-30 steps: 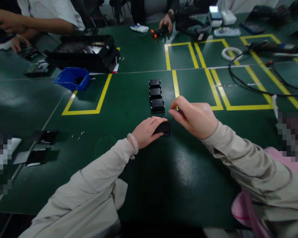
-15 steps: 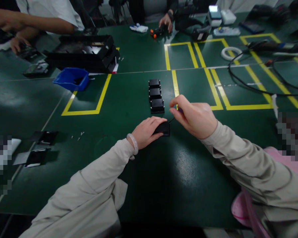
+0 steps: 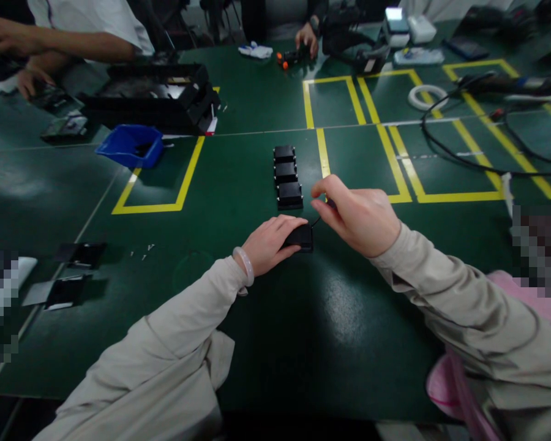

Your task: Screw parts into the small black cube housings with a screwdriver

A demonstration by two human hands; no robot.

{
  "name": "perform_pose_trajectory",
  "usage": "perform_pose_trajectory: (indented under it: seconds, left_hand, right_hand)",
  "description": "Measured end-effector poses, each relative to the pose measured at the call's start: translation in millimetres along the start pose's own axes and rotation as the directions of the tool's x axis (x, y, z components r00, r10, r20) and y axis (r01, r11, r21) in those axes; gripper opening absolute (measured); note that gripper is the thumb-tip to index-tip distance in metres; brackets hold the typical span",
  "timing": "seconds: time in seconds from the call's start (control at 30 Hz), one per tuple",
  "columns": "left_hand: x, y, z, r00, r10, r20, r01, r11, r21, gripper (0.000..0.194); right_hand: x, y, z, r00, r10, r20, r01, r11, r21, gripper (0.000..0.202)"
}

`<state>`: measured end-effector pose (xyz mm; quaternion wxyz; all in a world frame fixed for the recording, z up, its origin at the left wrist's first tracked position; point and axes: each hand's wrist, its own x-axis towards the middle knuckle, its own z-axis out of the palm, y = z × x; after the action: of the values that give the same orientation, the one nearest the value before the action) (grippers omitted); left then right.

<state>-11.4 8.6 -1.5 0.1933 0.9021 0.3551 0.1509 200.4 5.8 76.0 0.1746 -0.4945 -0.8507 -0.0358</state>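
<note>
Black box (image 3: 306,236) is held against the table (image 3: 275,349) by the left hand (image 3: 270,245), probably for steadiness. The right hand (image 3: 360,215) grips a thin-shafted tool (image 3: 316,222) at the box's corner.

The left arm (image 3: 160,343), sleeved in pale beige, reaches in from the lower left to the left hand (image 3: 269,245), palm down, its fingers (image 3: 290,223) and thumb (image 3: 288,252) closed in a grip. The right arm (image 3: 459,300), sleeved alike, angles in from the lower right to the right hand (image 3: 365,220), slightly farther forward, its index finger (image 3: 329,183) hooked above the right thumb (image 3: 327,214) with the tips just apart. Its other fingers are mostly hidden, so their curl is hard to judge.
</note>
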Motion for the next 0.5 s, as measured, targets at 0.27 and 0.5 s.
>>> perform_pose_trajectory:
  seconds: [0.27,0.5]
  left_hand:
    - [0.1,-0.7,-0.4,1.000,-0.004,0.007,0.004,1.000,0.007,0.046]
    - [-0.5,-1.0,0.3,1.000,0.001,-0.002,-0.001,1.000,0.007,0.046]
  right_hand:
    - [0.1,-0.6,0.6,1.000,-0.016,-0.016,0.016,1.000,-0.015,0.031]
    - [-0.6,-0.3,-1.6,1.000,-0.026,0.003,0.026,0.999,-0.028,0.034]
